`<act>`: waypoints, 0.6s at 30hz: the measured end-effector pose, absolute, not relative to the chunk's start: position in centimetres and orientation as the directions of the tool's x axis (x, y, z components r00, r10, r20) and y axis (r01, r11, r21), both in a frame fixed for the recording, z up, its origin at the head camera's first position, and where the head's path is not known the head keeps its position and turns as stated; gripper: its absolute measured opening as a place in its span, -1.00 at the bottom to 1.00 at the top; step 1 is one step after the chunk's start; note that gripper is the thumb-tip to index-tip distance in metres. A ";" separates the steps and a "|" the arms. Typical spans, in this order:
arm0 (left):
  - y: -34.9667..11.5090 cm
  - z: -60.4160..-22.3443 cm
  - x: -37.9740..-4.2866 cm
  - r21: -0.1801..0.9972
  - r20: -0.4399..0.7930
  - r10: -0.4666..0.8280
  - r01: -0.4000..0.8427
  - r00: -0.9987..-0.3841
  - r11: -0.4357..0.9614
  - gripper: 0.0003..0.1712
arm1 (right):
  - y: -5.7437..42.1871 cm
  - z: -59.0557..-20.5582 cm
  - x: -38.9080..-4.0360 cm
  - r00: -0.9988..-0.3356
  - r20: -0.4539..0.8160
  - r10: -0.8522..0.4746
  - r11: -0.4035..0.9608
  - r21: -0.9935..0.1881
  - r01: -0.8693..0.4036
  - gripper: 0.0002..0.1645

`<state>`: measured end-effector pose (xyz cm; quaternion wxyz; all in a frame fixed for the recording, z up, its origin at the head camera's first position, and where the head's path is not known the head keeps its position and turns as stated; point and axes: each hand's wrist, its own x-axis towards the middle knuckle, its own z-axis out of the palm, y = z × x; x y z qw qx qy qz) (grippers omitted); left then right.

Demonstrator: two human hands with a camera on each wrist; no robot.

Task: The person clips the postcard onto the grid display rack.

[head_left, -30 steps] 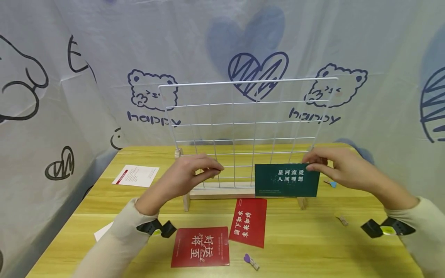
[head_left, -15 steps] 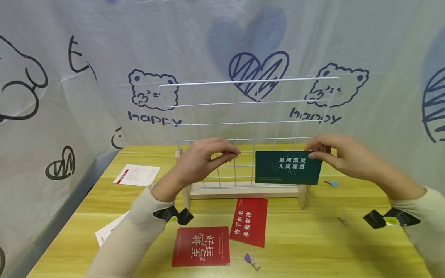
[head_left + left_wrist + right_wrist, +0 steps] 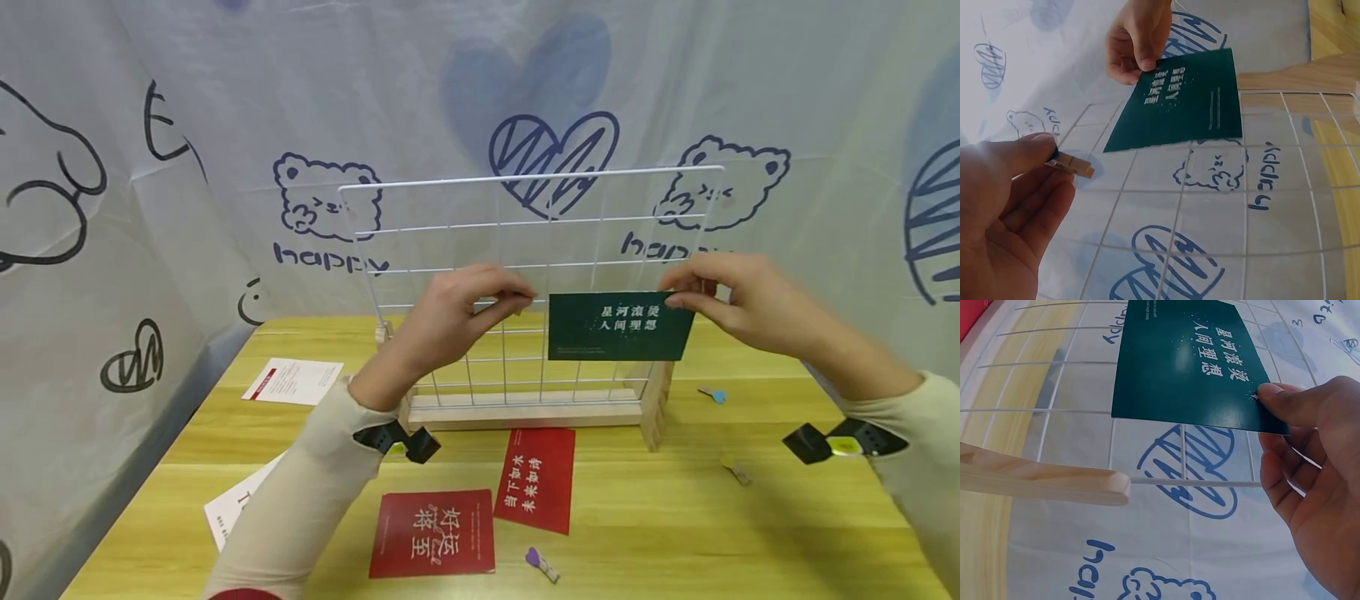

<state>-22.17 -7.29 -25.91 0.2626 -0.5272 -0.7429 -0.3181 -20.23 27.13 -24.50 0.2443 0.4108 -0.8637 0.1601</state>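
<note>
My right hand (image 3: 723, 300) pinches a dark green card (image 3: 611, 327) with white writing by its upper right corner, thumb on the front. The card hangs upright in front of the right half of a white wire grid rack (image 3: 504, 342). Between thumb and fingertips my left hand (image 3: 468, 312) holds a small wooden clothespin (image 3: 1072, 164), which shows well in the left wrist view. That hand is just left of the card's upper left corner, before the grid. In the right wrist view the card (image 3: 1185, 362) overlaps the grid wires.
Two red cards (image 3: 536, 479) (image 3: 433, 533) lie before the rack's wooden base (image 3: 525, 414). White cards (image 3: 294, 381) (image 3: 236, 504) lie at the left. A purple-heart clothespin (image 3: 542, 565) is at the front; a blue-heart one (image 3: 714, 396) and a yellow one (image 3: 737, 468) lie at the right.
Both hands have risen in front of the grid, the green card going up with my right hand. My left hand has also moved right, closer to the card.
</note>
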 end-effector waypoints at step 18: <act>-4.4 -22.8 -23.2 0.182 0.783 0.555 0.956 -0.282 0.229 -0.85 | 26.8 -22.3 -21.0 -0.526 0.620 -0.583 0.646 -0.039 -0.763 -0.61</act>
